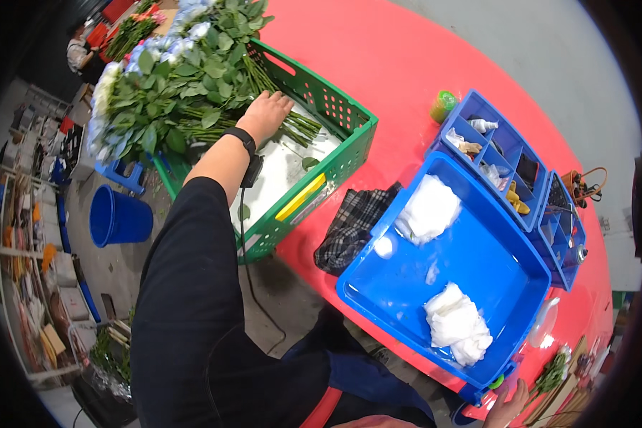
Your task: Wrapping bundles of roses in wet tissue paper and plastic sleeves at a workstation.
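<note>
My left hand (267, 114), with a dark band on the wrist, lies across the green stems (305, 127) of a large bunch of flowers. Its thumb side is hidden, so whether it grips them is unclear. The pale blue and white blooms (184, 47) and dense leaves hang over the far left side of a green perforated plastic crate (348, 144). Loose leaves (310, 163) rest on the crate's white bottom. My right hand (505, 406), partly cut off by the lower edge, has its fingers apart near the corner of a blue plastic tub (487, 262).
White cloth-like bundles (430, 208) sit wet in the tub. Beside it are a checked cloth (348, 230), a blue compartment organizer (492, 160) and a green roll (444, 106) on the red table (401, 75). A blue bucket (123, 219) stands on the floor. Far off is another person (80, 56).
</note>
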Motion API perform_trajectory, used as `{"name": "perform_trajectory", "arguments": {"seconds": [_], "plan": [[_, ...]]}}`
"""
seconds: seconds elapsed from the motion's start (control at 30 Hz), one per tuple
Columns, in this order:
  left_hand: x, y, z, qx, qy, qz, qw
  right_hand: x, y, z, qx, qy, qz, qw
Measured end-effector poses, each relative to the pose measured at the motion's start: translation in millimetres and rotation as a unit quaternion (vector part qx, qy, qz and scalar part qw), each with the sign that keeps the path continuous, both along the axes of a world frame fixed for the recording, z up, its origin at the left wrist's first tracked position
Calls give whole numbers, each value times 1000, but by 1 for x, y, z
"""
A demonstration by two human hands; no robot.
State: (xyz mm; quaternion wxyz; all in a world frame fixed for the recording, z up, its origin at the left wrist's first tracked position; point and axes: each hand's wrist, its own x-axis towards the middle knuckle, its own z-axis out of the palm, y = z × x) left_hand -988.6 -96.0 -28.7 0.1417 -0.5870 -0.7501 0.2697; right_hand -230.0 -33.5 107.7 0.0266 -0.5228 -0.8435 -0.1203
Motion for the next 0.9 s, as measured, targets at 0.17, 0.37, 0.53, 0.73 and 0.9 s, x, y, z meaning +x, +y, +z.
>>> {"name": "perform_trajectory", "arguments": {"seconds": [0.17, 0.37, 0.53, 0.73, 0.9], "plan": [[7, 46, -29, -108, -25, -13, 994, -41, -15, 5, -34, -12, -61, 997], [-18, 20, -30, -48, -157, -30, 986, 2, -16, -38, -74, 38, -74, 994], [10, 21, -12, -45, -213, -88, 972, -42, -18, -22, -73, 24, 9, 997], [39, 10, 28, -123, -121, -40, 984, -14, -16, -70, -154, 100, -3, 983], [34, -5, 93, -46, 19, 83, 995, -44, 0, -75, -179, 164, 43, 969]]}}
